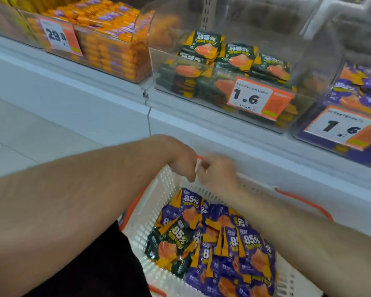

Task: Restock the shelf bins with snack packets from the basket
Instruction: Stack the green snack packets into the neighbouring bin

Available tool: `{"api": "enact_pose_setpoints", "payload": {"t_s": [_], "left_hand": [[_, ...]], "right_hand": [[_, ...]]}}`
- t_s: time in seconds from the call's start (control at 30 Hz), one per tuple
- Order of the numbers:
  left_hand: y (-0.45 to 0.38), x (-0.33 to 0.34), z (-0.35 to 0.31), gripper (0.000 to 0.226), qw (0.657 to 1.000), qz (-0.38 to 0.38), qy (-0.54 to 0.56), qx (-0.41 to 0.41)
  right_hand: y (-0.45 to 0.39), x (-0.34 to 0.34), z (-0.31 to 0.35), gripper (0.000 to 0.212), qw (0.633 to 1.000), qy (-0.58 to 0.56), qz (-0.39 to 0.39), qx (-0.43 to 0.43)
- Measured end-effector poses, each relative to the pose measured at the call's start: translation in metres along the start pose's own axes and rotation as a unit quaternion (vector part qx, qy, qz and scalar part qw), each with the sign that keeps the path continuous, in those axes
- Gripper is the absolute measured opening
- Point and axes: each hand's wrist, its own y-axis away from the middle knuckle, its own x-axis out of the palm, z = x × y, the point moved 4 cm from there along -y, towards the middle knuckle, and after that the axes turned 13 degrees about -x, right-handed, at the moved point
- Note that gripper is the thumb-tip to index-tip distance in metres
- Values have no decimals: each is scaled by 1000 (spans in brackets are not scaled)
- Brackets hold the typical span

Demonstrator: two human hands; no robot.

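Nearest the camera, two bare forearms reach fwd from the bottom corners over a white perforated plastic basket (150, 213) w/ orange handles. Inside it lies a loose heap of snack packets: mostly purple-and-orange foil packets (251, 249) marked "85%", plus a few dark green-and-orange foil packets (171, 243) of the same design at the heap's left side.

Above the basket's far rim the two hands meet, knuckles almost touching. The left hand (180, 159) droops from the wrist, fingers curled loosely downward; no packet is visible in it. The right hand (217, 174) is half closed, fingers bent in toward the left hand; blur makes it impossible to tell whether it pinches anything. An orange handle shows just behind both hands.

Beyond the hands runs a white shelf ledge (107, 103). On it stand clear plastic bins. The centre clear bin (159, 67) holds stacked green packets, approx. half full, w/ an orange-and-white price tag (257, 99) reading "1.6". The right-hand clear bin (298, 133) holds purple packets behind another "1.6" tag (343, 127). The left-hand clear bin (141, 39) is packed w/ orange wrapped bars (107, 18), tagged "29.8" (59, 37).
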Motion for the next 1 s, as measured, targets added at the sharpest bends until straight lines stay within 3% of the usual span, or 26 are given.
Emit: {"api": "enact_pose_setpoints", "payload": {"t_s": [0.1,0.2,0.3,0.4,0.57,0.7,0.8,0.93,1.0], "left_hand": [[-7,8,-3,39,1000,7,-22,-5],[-12,14,-3,35,999,7,-32,-12],[-15,20,-1,45,998,8,-56,-22],[-18,24,0,45,997,8,-68,-24],[-21,31,1,43,997,25,-61,-28],[-24,33,2,40,997,27,-62,-24],[-22,32,1,42,998,24,-59,-23],[-16,29,1,45,998,14,-52,-28],[-12,25,0,45,998,11,-47,-26]], "right_hand": [[33,52,-25,26,980,-87,149,103],[62,102,-31,14,943,-73,305,112],[80,138,-31,40,906,-51,410,94],[88,157,-30,73,883,-7,463,75],[103,164,-19,100,880,67,466,67],[116,171,-11,101,893,117,425,92],[123,172,-8,81,911,98,387,99],[125,161,-7,23,914,-34,367,167],[121,152,-8,17,909,-98,363,182]]}}
